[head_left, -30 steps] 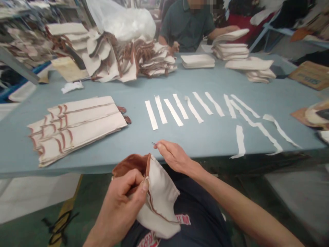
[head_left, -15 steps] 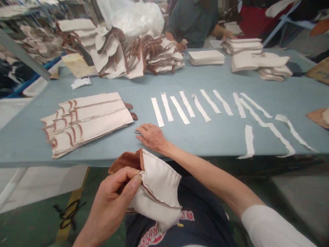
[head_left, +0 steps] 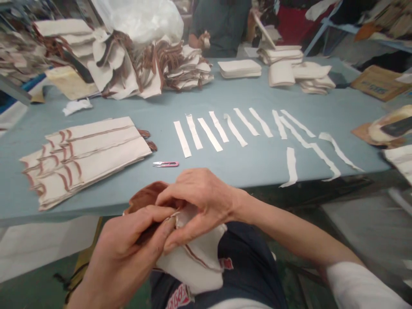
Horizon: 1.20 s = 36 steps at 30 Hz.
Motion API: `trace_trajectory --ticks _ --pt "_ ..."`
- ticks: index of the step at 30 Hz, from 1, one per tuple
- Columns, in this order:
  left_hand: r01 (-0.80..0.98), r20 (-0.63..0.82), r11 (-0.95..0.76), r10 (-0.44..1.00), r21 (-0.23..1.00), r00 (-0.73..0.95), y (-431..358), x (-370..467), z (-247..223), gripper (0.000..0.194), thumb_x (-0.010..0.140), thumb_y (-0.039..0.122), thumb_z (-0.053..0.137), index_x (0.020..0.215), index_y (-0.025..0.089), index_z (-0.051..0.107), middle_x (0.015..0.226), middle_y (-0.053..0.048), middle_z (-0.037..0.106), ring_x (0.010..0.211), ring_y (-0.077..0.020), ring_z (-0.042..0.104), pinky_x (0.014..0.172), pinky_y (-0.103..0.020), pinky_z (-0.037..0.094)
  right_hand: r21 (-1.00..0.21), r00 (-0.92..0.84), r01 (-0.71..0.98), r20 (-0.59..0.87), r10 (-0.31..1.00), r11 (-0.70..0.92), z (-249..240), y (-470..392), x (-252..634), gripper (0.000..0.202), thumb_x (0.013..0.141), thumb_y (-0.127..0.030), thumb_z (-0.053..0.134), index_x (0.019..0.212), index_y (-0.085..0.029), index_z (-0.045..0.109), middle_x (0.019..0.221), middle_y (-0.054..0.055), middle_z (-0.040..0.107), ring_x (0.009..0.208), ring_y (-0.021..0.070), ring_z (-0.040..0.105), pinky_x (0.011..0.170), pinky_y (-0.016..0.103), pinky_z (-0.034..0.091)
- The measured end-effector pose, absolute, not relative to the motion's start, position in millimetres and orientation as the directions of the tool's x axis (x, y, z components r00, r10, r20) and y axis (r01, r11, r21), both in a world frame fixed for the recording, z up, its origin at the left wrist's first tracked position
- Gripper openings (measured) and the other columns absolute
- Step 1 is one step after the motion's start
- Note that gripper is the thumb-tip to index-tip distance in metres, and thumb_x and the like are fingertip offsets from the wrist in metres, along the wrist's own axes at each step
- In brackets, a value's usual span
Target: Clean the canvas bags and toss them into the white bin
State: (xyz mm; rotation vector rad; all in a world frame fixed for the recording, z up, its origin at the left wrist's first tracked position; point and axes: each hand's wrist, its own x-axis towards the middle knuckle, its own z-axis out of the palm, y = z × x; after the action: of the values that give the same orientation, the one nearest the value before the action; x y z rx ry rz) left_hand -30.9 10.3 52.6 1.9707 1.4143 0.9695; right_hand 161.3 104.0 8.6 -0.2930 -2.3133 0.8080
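Note:
A cream cloth piece with brown lining hangs over my lap, below the table's front edge. My left hand pinches its upper edge between thumb and fingers. From the right, my right hand grips the same edge, its fingertips close to my left thumb. Just beyond my hands, small pink-handled thread snips lie on the table. Sewn cream pieces with brown trim are stacked at the left. White strips lie in a loose row past the snips.
Along the far side of the blue table stand a heap of cream and brown pieces, a folded stack and more stacks. A person is behind them. A brown packet lies at the right.
My right hand has left the snips on the table and come back to the cloth, taking hold beside my left hand. The view has shifted to the right. The person opposite now holds up a piece.

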Motion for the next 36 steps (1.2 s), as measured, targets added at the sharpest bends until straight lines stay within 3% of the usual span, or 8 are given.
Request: trace_trajectory --ticks 3,10,16,18,21,25,31,36 --pt "0.614 0.26 -0.324 0.946 0.72 0.194 7 -31 51 0.013 0.096 0.031 0.073 0.092 0.031 0.086 0.076 0.004 0.085 0.062 -0.0171 0.08 0.058 -0.02 0.056 -0.611 -0.796 0.176 0.373 0.477 0.772 15 101 173 0.05 0.096 -0.07 0.07 0.087 -0.021 0.067 0.069 -0.003 0.068 0.061 0.0127 0.057 0.063 0.028 0.033" --pt "0.577 0.236 -0.297 0.955 0.761 0.18 9 -21 40 0.014 0.099 0.027 0.069 0.085 0.028 0.071 0.069 0.006 0.074 0.054 -0.0122 0.068 0.051 -0.017 0.05 -0.403 -0.836 0.305 0.321 0.445 0.863 49 87 192 0.057 0.108 -0.069 0.056 0.077 -0.021 0.06 0.068 0.002 0.063 0.062 0.0151 0.048 0.061 0.032 0.023" --pt "0.602 0.313 -0.465 0.885 0.65 0.345 14 -21 44 0.018 0.099 0.019 0.067 0.086 0.029 0.073 0.068 0.006 0.078 0.053 -0.0138 0.071 0.055 -0.021 0.05 -0.714 -0.824 0.123 0.314 0.472 0.689 28 90 191 0.055 0.099 -0.057 0.076 0.072 -0.022 0.045 0.068 -0.007 0.046 0.061 0.0095 0.036 0.06 0.029 0.022" --pt "0.56 0.295 -0.521 0.845 0.644 0.447 16 -24 42 0.024 0.1 0.014 0.063 0.085 0.029 0.073 0.068 0.005 0.078 0.056 -0.0154 0.073 0.057 -0.023 0.051 -0.866 -0.837 0.026 0.254 0.485 0.499 24 91 191 0.057 0.092 -0.054 0.084 0.07 -0.022 0.043 0.069 -0.008 0.045 0.064 0.0091 0.038 0.062 0.027 0.026" --pt "0.465 0.389 -0.654 0.743 0.597 0.545 21 -30 33 0.031 0.097 0.005 0.058 0.101 0.031 0.075 0.071 0.004 0.077 0.058 -0.0154 0.071 0.06 -0.023 0.052 -0.989 -0.86 0.005 0.072 0.505 0.15 24 91 193 0.061 0.094 -0.071 0.073 0.069 -0.022 0.047 0.071 -0.006 0.047 0.069 0.0116 0.042 0.063 0.027 0.031" --pt "0.488 0.487 -0.765 0.644 0.42 0.59 26 -35 19 0.03 0.107 0.01 0.053 0.118 0.031 0.071 0.077 0.003 0.077 0.064 -0.0164 0.072 0.065 -0.024 0.055 -0.996 -0.834 -0.012 -0.036 0.551 -0.083 23 86 196 0.076 0.098 -0.09 0.045 0.07 -0.02 0.051 0.075 -0.002 0.051 0.075 0.0139 0.047 0.073 0.03 0.04" --pt "0.454 0.536 -0.853 0.517 0.257 0.667 30 -40 10 0.024 0.115 0.015 0.045 0.122 0.021 0.067 0.086 -0.003 0.08 0.069 -0.0157 0.074 0.064 -0.023 0.057 -0.909 -0.839 -0.148 -0.092 0.536 -0.389 5 73 193 0.061 0.09 -0.073 0.079 0.077 -0.019 0.054 0.071 -0.008 0.043 0.065 0.0086 0.035 0.062 0.025 0.032" --pt "0.468 0.484 -0.801 0.599 0.373 0.638 20 -48 7 0.028 0.11 0.007 0.047 0.123 0.025 0.064 0.087 0.001 0.078 0.07 -0.0141 0.072 0.068 -0.022 0.054 -0.967 -0.854 -0.108 -0.03 0.52 -0.233 11 73 197 0.046 0.096 -0.056 0.079 0.086 -0.016 0.061 0.077 -0.005 0.052 0.068 0.0088 0.042 0.062 0.023 0.035"
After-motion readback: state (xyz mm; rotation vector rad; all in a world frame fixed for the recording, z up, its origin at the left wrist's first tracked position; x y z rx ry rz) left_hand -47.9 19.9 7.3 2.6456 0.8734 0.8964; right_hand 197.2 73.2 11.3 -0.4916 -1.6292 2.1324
